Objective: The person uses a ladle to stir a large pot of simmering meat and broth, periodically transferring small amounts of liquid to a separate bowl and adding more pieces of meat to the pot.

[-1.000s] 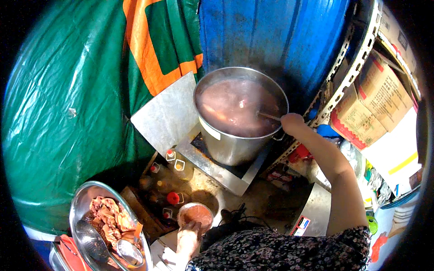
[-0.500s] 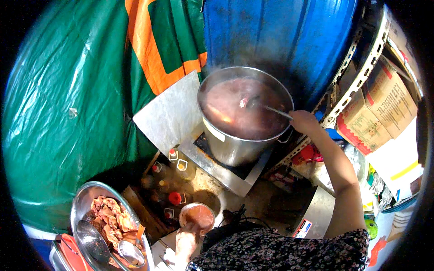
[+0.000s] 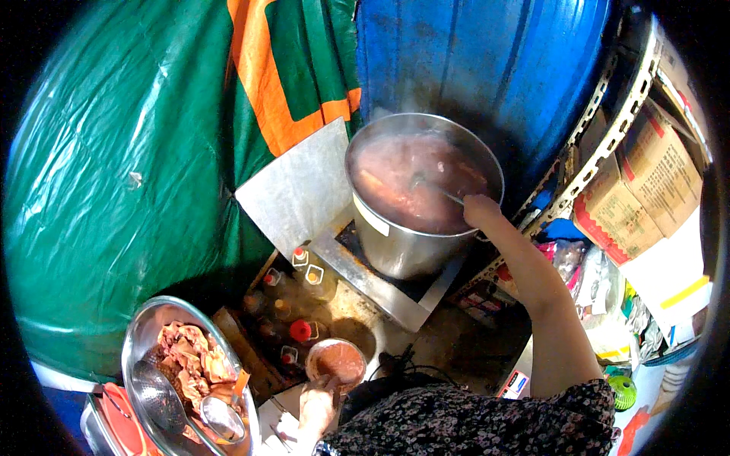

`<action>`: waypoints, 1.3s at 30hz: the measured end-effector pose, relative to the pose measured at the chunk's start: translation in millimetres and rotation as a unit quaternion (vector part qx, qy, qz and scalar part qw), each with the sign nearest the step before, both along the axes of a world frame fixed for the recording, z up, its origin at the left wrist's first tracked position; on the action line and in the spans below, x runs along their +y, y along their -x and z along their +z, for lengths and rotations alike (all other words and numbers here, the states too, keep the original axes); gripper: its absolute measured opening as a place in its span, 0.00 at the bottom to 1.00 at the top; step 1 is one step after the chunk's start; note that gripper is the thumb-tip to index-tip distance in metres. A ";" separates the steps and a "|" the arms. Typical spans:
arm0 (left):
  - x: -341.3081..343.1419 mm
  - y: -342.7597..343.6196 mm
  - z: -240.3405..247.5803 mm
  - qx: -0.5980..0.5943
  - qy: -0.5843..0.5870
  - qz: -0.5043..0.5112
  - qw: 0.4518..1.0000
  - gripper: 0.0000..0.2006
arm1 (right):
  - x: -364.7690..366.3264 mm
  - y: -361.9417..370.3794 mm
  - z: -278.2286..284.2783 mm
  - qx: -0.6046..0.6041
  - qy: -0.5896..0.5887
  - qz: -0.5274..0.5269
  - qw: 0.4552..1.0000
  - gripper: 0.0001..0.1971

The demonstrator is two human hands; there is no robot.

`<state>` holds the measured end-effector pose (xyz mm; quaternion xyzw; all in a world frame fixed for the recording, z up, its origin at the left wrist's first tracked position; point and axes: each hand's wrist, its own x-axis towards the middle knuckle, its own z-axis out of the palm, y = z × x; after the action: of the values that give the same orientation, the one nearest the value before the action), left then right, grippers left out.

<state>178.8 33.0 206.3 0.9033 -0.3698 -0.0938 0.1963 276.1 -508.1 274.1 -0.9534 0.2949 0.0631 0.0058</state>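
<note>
A tall steel stockpot (image 3: 395, 254) of steaming reddish-brown liquid stands on a square metal stove (image 3: 372, 281). Over its right rim reaches my right hand (image 3: 480, 213), closed around the thin handle of a ladle (image 3: 450, 197). The ladle's head is down in the liquid, mostly hidden by it and the steam. Low in the view, my left hand (image 3: 318, 404) grips the near-left edge of a round bowl (image 3: 338, 362) filled with reddish-brown, foamy-looking liquid. My left fingers overlap the rim, partly hidden.
At lower left, a large steel basin (image 3: 144, 323) holds meat-like pieces, a perforated skimmer (image 3: 158, 397) and a small strainer (image 3: 222, 419). Several bottles (image 3: 301, 330) stand left of the bowl. A metal sheet (image 3: 293, 186) leans behind the stove. Cardboard boxes (image 3: 646, 182) fill a right-hand shelf.
My right hand has moved in over the pot's rim, and the ladle has sunk lower into the liquid. My left hand still holds the bowl. The whole view has shifted slightly.
</note>
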 end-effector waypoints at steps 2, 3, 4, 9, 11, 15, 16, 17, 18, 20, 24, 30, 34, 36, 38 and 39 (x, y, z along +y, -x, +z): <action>2.5 2.3 -4.9 0.007 0.003 -0.004 1.000 0.12 | 1.5 5.8 -4.9 0.004 0.000 -0.008 1.000 0.12; 2.6 2.6 -5.1 0.009 0.005 -0.007 1.000 0.12 | 1.4 9.8 -5.2 0.005 0.000 -0.014 1.000 0.12; 2.9 3.3 -4.8 0.005 0.000 -0.013 1.000 0.12 | -0.7 17.6 -3.9 -0.005 0.000 -0.016 1.000 0.12; 1.4 5.1 25.1 0.032 -0.069 -0.032 0.997 0.21 | 18.6 46.5 38.8 -0.066 0.014 -0.003 0.998 0.15; -2.3 5.4 32.6 0.007 -0.035 -0.026 0.999 0.13 | 34.4 50.9 59.2 -0.108 -0.018 0.023 0.994 0.12; -1.8 6.2 23.8 -0.004 -0.021 -0.027 0.999 0.10 | 43.8 36.0 63.4 -0.088 -0.079 0.046 0.992 0.12; 0.0 7.3 20.7 -0.013 -0.013 -0.022 1.000 0.10 | 46.0 31.2 61.5 -0.055 -0.070 0.056 0.994 0.13; 0.0 9.2 19.3 -0.020 -0.004 -0.017 1.000 0.09 | 50.2 26.6 61.6 -0.020 -0.061 0.066 0.996 0.13; 0.5 11.0 18.4 -0.026 0.004 -0.011 1.000 0.09 | 55.1 21.8 62.2 0.015 -0.051 0.077 0.996 0.14; 3.8 15.7 19.9 -0.015 -0.009 0.007 1.000 0.09 | 77.1 12.9 69.2 -0.040 -0.069 0.088 0.993 0.15; 9.4 27.1 16.7 -0.017 0.002 0.051 0.999 0.10 | 85.8 -14.0 70.8 0.030 -0.041 0.057 0.997 0.17; 10.2 32.4 17.0 0.011 -0.024 0.068 0.997 0.11 | 87.0 -41.1 51.1 0.074 -0.060 0.104 0.990 0.17; 9.5 29.8 2.2 -0.055 -0.030 0.025 0.998 0.10 | 90.7 -59.1 28.2 0.046 -0.081 0.079 0.993 0.18; 11.7 26.4 6.3 -0.038 -0.035 0.030 0.998 0.11 | 98.4 -59.6 29.5 0.047 -0.093 0.057 0.993 0.18; 16.4 25.3 8.8 -0.031 -0.003 0.037 0.999 0.13 | 104.9 -52.0 35.3 0.045 -0.120 0.045 0.991 0.19; 17.2 27.4 8.0 -0.020 -0.029 0.042 0.998 0.13 | 102.8 -55.7 26.9 0.038 -0.131 0.006 0.991 0.20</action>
<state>151.3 50.2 214.3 0.9252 -0.3322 -0.0783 0.1660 331.8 -405.3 301.0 -0.9431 0.2788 0.1369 0.1188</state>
